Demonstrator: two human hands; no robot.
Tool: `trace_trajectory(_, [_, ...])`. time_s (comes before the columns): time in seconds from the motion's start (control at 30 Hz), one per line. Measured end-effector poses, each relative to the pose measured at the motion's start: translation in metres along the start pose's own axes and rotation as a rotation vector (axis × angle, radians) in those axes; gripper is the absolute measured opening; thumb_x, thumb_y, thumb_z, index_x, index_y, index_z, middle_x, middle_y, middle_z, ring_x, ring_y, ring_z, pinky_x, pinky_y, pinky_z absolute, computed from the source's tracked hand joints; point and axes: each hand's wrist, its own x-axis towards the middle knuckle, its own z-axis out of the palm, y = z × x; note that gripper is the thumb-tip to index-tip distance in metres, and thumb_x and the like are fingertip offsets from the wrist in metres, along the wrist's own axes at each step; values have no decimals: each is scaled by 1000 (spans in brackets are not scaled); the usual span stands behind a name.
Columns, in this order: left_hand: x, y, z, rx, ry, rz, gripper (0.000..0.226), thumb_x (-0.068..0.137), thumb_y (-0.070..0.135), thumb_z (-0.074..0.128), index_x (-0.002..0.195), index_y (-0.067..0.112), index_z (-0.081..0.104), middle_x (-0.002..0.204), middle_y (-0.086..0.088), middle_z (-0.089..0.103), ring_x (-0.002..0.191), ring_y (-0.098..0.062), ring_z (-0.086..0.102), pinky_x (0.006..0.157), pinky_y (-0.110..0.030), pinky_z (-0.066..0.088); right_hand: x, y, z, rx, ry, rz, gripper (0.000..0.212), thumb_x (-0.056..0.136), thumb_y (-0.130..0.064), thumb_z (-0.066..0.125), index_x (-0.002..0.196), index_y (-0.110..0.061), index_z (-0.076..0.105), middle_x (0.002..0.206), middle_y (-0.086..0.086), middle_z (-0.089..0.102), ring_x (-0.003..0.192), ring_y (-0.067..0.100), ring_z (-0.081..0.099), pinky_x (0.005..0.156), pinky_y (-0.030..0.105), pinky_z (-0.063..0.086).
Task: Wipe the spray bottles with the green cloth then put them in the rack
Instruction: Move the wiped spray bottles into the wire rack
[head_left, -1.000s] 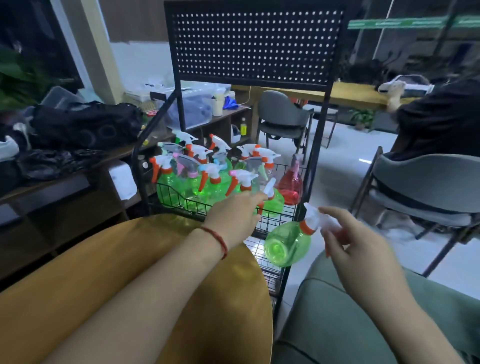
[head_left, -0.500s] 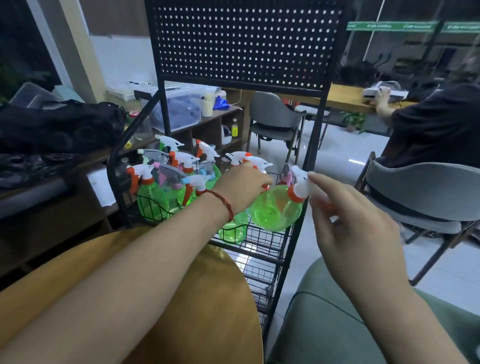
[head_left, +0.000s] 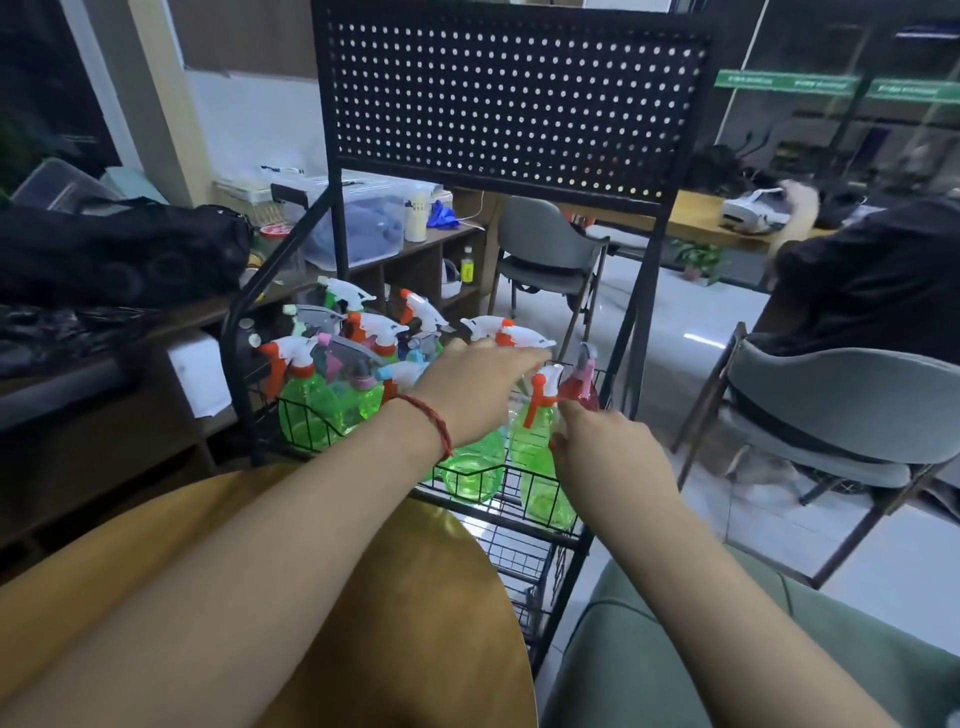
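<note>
A black wire rack (head_left: 644, 291) with a pegboard back stands past the round table. Its top basket holds several spray bottles (head_left: 311, 410), mostly green with white and orange heads. One green spray bottle (head_left: 537, 457) stands upright in the basket's front right corner, and my right hand (head_left: 608, 452) holds it at the neck and shoulder. My left hand (head_left: 478, 384) reaches over the basket with straight fingers, touching the spray heads beside that bottle. A pink bottle (head_left: 579, 387) stands just behind it. No green cloth is in view.
A round wooden table (head_left: 260, 597) lies under my left forearm and a green cushion (head_left: 675, 649) under my right. A grey chair (head_left: 841, 415) and a seated person in black (head_left: 872, 280) are at the right. Cluttered shelves (head_left: 363, 228) stand behind the rack.
My right hand carried the green bottle from beside the rack up and into the basket's front right corner, where it now stands. My left hand stayed among the spray heads.
</note>
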Motion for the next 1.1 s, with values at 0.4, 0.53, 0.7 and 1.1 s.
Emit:
trace_trajectory(0.4, [-63, 2, 11, -275, 284, 22, 36, 102, 23, 64, 138, 23, 64, 131, 4, 66, 127, -17, 53, 110, -37, 44, 12, 38, -61, 108, 170, -44, 27, 107, -40, 49, 121, -29, 69, 98, 2, 78, 87, 31, 72, 81, 46, 63])
trace_trajectory(0.53, [-68, 26, 14, -453, 214, -83, 38, 107, 38, 57, 142, 23, 60, 130, 7, 64, 122, -12, 55, 105, -31, 50, 37, 53, -84, 134, 204, -146, 27, 104, -21, 57, 124, -25, 75, 108, 0, 79, 95, 25, 72, 89, 42, 61])
trace_trajectory(0.7, [-62, 47, 22, -548, 97, -148, 51, 106, 56, 53, 150, 30, 49, 139, 6, 60, 129, -11, 53, 101, -29, 46, 88, 63, -92, 35, 20, -283, 36, 99, -13, 64, 130, -29, 74, 126, -8, 75, 114, 19, 69, 100, 36, 55])
trace_trajectory(1.1, [-36, 60, 44, -569, 71, -133, 44, 108, 44, 57, 149, 28, 54, 140, 4, 64, 128, -17, 59, 100, -25, 46, 160, 40, -62, -492, -371, -381, 54, 93, -14, 77, 143, -31, 65, 141, -1, 67, 126, 28, 63, 96, 40, 55])
